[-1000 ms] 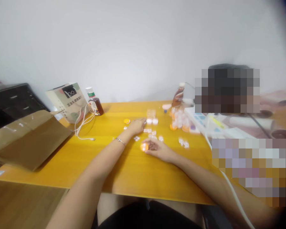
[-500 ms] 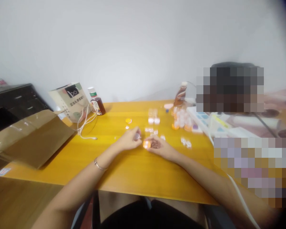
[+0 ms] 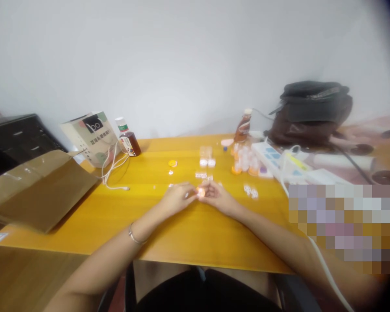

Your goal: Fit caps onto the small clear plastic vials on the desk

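My right hand (image 3: 217, 197) pinches a round orange cap (image 3: 201, 192) with a pale middle over the table. My left hand (image 3: 181, 197) is closed, and its thumb and fingertips meet the cap's left edge. A small pale object (image 3: 186, 195) shows between the left fingers; its kind is too blurred to tell. Behind the hands lie white printed labels (image 3: 200, 175) and two clear jars (image 3: 207, 152) standing on white lids. A yellow disc (image 3: 172, 163) and a small white piece (image 3: 170, 172) lie to the left. More white pieces (image 3: 250, 191) lie right of my right hand.
Several clear bottles with orange caps (image 3: 245, 160) cluster at the right near a brown drink bottle (image 3: 243, 126) and a power strip (image 3: 269, 152). At left are a paper bag (image 3: 42, 190), a printed box (image 3: 89, 138), a dark bottle (image 3: 130, 143) and a white cable (image 3: 112, 184).
My left hand has moved right and slightly down, so its fingertips now meet the orange cap in my right hand. The view has shifted a little.
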Available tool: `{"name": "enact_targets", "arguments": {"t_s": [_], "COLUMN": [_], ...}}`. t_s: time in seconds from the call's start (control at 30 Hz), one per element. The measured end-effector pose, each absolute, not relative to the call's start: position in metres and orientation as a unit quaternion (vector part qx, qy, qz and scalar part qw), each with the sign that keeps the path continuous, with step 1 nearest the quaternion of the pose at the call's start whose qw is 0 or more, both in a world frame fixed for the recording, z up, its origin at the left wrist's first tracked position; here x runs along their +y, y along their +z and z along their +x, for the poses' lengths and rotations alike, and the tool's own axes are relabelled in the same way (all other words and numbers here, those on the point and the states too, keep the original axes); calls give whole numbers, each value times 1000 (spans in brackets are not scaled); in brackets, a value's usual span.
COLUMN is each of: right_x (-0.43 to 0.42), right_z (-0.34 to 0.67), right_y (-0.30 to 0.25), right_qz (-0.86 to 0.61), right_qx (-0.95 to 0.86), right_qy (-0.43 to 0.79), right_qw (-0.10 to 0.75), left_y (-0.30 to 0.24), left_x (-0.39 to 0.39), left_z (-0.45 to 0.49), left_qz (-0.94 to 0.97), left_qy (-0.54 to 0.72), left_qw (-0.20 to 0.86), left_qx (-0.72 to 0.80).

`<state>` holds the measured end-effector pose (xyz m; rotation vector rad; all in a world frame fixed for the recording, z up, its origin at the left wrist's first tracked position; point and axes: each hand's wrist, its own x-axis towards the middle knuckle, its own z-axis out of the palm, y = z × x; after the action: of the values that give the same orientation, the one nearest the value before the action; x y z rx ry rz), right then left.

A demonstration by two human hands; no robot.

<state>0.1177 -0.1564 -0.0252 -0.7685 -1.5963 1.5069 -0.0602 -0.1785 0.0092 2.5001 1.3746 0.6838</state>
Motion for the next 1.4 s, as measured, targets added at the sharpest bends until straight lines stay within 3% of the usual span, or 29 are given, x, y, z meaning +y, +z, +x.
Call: {"name": "enact_targets", "arguments": {"t_s": [0.37,1.4], "right_x": [-155,-156], "right_z": [116,119], "right_y": [-30,-24], "right_qz": [-325,-319], "right_qx": [-636,-638], "right_qy": [561,573], "right_qw": [419,403], "left_y": [-8,-4], "left_x": [-175,-174], "left_z": [-46,-52], "left_qz": [748,761], "left_qy": [310,335], "left_qw": [176,201], "left_qx": [561,518]}}
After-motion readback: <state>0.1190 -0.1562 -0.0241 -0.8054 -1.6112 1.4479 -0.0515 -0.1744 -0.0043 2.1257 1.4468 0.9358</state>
